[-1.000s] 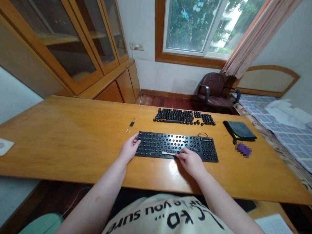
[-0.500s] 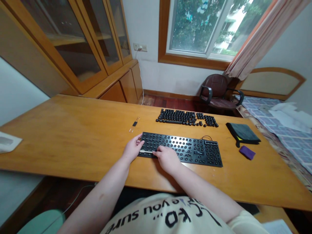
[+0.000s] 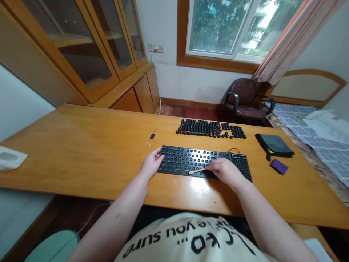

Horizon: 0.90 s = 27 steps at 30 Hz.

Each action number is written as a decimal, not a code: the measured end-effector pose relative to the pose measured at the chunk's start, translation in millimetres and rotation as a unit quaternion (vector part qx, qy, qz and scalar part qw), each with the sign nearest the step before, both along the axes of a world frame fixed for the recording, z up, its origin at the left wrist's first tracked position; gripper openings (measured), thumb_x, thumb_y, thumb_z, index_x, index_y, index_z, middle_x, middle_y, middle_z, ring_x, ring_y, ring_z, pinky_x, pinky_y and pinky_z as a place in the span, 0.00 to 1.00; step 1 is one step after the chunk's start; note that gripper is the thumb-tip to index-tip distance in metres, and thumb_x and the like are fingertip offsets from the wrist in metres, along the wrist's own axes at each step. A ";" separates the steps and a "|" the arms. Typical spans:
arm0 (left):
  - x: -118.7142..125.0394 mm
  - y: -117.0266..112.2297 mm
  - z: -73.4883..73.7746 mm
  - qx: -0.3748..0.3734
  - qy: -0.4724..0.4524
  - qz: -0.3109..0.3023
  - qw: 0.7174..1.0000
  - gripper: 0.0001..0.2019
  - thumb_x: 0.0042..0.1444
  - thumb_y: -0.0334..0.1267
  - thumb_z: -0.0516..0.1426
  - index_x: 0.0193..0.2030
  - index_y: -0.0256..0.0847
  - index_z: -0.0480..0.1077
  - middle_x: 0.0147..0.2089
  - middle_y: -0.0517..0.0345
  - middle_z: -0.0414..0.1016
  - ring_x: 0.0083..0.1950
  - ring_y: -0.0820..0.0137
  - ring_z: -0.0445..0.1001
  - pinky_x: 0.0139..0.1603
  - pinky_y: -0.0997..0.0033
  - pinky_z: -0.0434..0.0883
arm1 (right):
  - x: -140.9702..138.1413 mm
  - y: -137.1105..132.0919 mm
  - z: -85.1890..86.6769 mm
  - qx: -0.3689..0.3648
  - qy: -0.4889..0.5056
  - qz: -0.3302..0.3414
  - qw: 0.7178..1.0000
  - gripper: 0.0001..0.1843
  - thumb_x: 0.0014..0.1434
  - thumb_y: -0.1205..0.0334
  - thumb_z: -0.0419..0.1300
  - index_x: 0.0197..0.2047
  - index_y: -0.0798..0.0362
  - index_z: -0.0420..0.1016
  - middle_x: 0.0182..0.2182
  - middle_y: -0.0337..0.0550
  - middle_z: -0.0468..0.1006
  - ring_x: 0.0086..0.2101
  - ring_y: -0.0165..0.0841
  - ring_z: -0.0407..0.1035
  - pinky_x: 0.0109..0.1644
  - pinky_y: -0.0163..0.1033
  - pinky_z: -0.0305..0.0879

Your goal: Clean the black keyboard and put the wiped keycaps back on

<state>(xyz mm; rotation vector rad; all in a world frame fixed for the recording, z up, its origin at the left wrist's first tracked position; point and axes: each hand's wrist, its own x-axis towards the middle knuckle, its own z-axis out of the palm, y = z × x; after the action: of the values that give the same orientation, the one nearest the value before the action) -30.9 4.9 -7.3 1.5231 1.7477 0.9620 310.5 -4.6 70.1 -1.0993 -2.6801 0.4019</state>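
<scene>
A black keyboard (image 3: 177, 160) with its keycaps off lies on the wooden desk, bare switches showing. My left hand (image 3: 151, 162) grips its left end, thumb on top and fingers at the edge. Pinched in my right hand (image 3: 224, 170) is a slim pale brush (image 3: 195, 171), its thicker end lying over the keyboard's front row and pointing left. The finer shape of that end is too small to make out. My right hand covers part of the keyboard's right half.
Behind the keyboard, the black keycaps (image 3: 199, 127) are laid out in rows. A wire keycap puller (image 3: 152, 136) lies to the left. On the right are a folded dark grey cloth (image 3: 274, 145) and a purple cloth (image 3: 279, 166). A white object (image 3: 12, 158) sits at the far left.
My right hand has moved right along the keyboard's front row, carrying the brush from the left end toward the middle. My left hand keeps its hold. The view has shifted slightly.
</scene>
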 end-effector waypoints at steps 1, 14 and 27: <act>0.0 -0.2 0.4 0.001 0.000 -0.001 1.000 0.26 0.52 0.43 0.55 0.59 0.39 0.63 0.34 0.57 0.73 0.28 0.75 0.67 0.34 0.73 0.69 | -7.5 -0.2 -2.2 0.011 -0.005 -0.002 1.000 0.15 0.60 0.67 0.51 0.41 0.46 0.79 0.37 0.41 0.80 0.37 0.32 0.71 0.44 0.39 0.63; -0.6 1.2 -4.6 0.016 -0.036 0.003 0.999 0.26 0.50 0.42 0.56 0.58 0.40 0.64 0.39 0.55 0.75 0.28 0.75 0.67 0.34 0.74 0.69 | -107.2 -24.2 -24.5 0.087 0.040 0.032 0.995 0.15 0.62 0.64 0.51 0.48 0.46 0.74 0.40 0.44 0.77 0.38 0.32 0.69 0.42 0.37 0.62; -0.9 1.5 -4.4 0.010 -0.043 0.005 0.999 0.26 0.50 0.41 0.57 0.57 0.40 0.65 0.36 0.56 0.75 0.29 0.75 0.67 0.35 0.73 0.69 | -81.0 -12.8 -20.2 0.077 -0.005 0.007 0.997 0.15 0.61 0.65 0.51 0.44 0.45 0.77 0.36 0.43 0.77 0.36 0.31 0.69 0.41 0.37 0.63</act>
<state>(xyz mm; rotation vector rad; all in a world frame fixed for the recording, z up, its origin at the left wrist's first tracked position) -31.8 6.4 -11.7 1.4656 1.6903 1.0385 229.4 -17.4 49.8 -1.0396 -2.6772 0.1876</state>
